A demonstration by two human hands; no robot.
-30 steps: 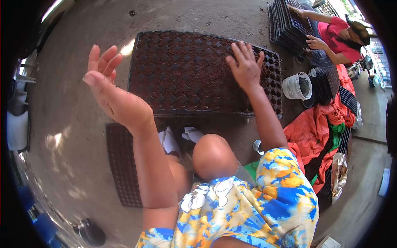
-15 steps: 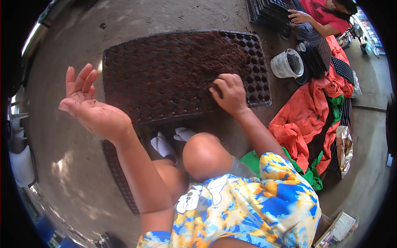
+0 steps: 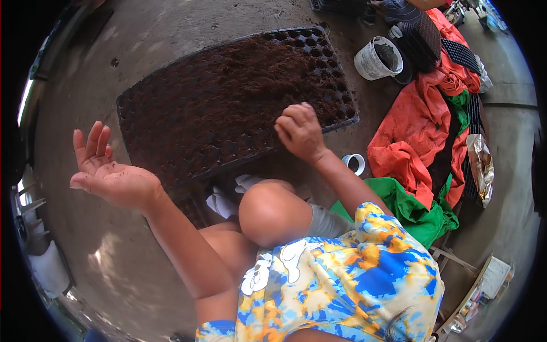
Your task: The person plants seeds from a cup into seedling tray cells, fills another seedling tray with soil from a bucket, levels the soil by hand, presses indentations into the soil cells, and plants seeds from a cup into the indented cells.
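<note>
A wide black seedling tray (image 3: 345, 98) lies on the ground in front of my knees. Dark brown potting soil (image 3: 239, 85) covers most of it, heaped toward the right, while bare cells show along the right end. My right hand (image 3: 301, 132) is over the tray's near edge, fingers curled in; whether soil is inside them is hidden. To the left of the tray my left hand (image 3: 117, 174) is raised palm up, fingers spread, with only specks of soil on it.
A white bucket (image 3: 371, 64) stands right of the tray, near stacked black trays (image 3: 420, 43). A small white cup (image 3: 354, 164) sits by my right forearm. Red cloth (image 3: 399, 157) and green cloth (image 3: 393, 199) lie at right. A co-worker's leg (image 3: 401, 11) shows at the top.
My right hand has come back from the heaped soil to the tray's near edge, its fingers more curled. The left stays open. The view has shifted, and the small white cup now shows.
</note>
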